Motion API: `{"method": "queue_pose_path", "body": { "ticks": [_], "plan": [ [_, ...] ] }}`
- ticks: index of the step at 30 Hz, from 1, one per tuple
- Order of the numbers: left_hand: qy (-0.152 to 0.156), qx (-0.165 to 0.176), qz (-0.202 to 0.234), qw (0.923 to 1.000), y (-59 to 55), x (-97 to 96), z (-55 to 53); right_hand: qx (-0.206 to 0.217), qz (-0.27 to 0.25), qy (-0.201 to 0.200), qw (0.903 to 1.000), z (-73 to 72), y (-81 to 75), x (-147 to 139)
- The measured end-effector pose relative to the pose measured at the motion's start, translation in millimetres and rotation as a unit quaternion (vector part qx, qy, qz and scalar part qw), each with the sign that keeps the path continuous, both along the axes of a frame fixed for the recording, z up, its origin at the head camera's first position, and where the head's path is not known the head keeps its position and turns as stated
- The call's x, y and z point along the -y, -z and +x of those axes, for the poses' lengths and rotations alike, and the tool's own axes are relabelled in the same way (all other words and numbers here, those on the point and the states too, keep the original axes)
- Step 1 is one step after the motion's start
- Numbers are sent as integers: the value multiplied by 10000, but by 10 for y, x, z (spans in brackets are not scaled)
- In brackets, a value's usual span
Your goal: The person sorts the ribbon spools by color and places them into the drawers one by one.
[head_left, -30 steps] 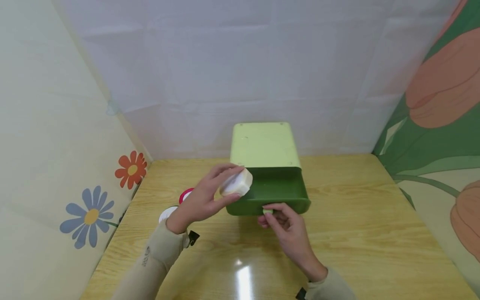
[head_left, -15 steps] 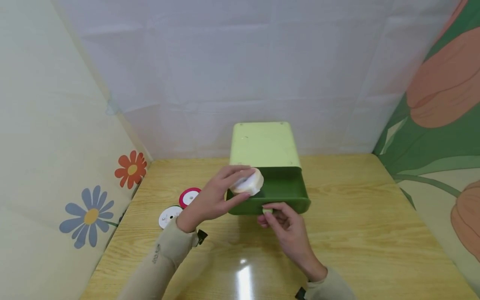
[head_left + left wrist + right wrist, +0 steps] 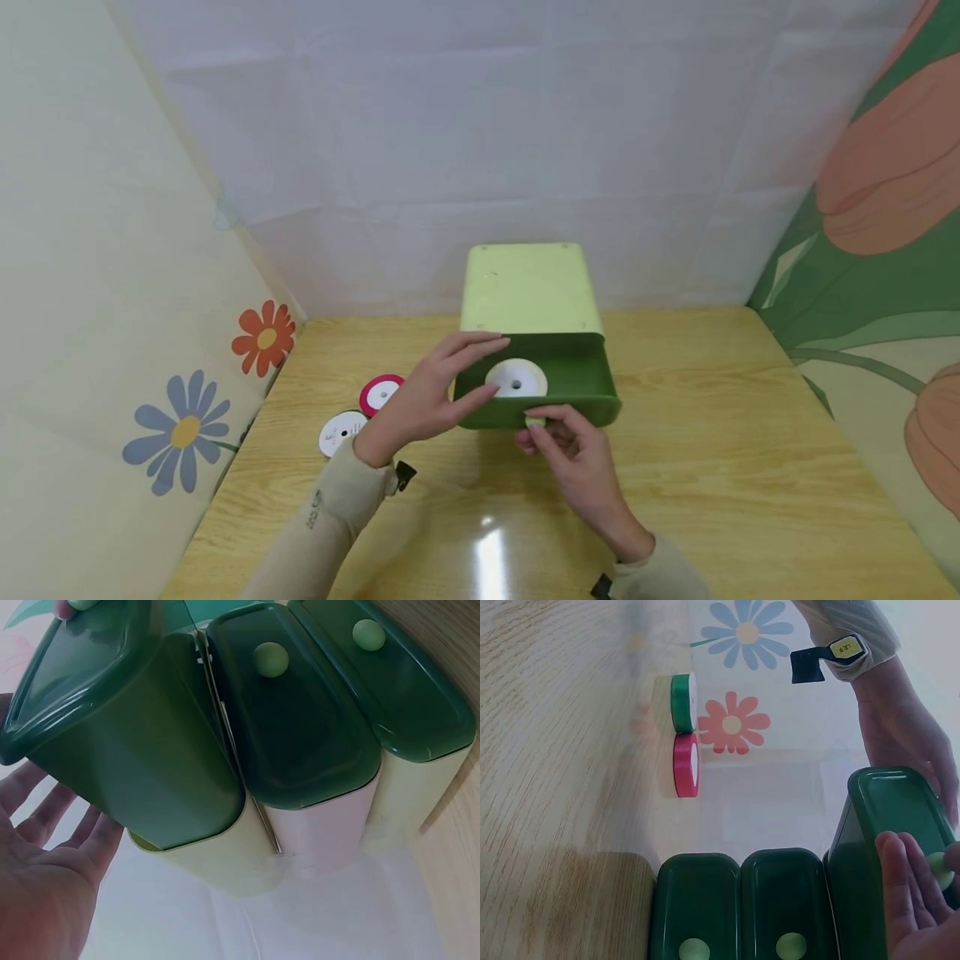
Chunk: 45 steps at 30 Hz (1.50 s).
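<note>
A cream-coloured ribbon spool lies in the pulled-out top drawer of a small cabinet, its white face and centre hole turned up. My left hand reaches over the drawer's left side, fingers spread and thumb tip overlapping the spool's edge in the head view. In the left wrist view the left hand is beside the drawer's side wall, holding nothing. With thumb and forefinger my right hand pinches the light green drawer knob. The right wrist view shows the same knob against the right hand's fingers.
Left of the cabinet lie a red ribbon spool and a green ribbon spool, close together on the wooden table. Two pushed-in drawers with round knobs sit below the top one. A white backdrop stands right behind the cabinet.
My left hand has moved right over the drawer and let go of the cream ribbon spool, which now lies inside. The right hand stays on the knob.
</note>
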State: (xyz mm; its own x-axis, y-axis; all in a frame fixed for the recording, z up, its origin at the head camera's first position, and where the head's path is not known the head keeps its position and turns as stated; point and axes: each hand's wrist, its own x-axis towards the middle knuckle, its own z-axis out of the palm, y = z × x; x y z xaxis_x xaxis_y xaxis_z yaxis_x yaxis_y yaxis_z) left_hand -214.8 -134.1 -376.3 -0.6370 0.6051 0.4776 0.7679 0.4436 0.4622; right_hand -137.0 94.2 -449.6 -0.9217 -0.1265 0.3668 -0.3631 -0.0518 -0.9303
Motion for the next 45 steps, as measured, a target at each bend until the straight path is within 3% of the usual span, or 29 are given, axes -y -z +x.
{"method": "queue_pose_path", "body": {
  "ticks": [6, 11, 16, 20, 26, 33, 37, 45],
  "plan": [
    [-42, -22, 41, 10000, -11, 37, -14, -27, -9, -31, 10000, -10, 10, -5],
    [-85, -238, 166, 9995, -62, 74, -78, -72, -62, -70, 9999, -16, 11, -6],
    [-228, -435, 280, 9984, -118, 116, -216, -127, -73, -54, 9999, -21, 14, -5],
    [-384, -431, 353, 9977, -123, 148, -396, -95, -77, -36, 9999, -21, 16, -3],
    [-644, -108, 464, 9968, -84, 181, -749, -61, -91, 1, 9999, -16, 20, -4],
    [-793, 712, 646, 9922, 8, 135, -1054, -73, -117, 17, 9999, -18, 21, -2],
    [-787, 819, 710, 9910, 66, 90, -1118, -15, -120, 8, 9999, -13, 22, -1],
    [-875, 942, 717, 9891, 96, 77, -1121, -98, -11, 28, 9999, -33, 24, -9]
  ]
}}
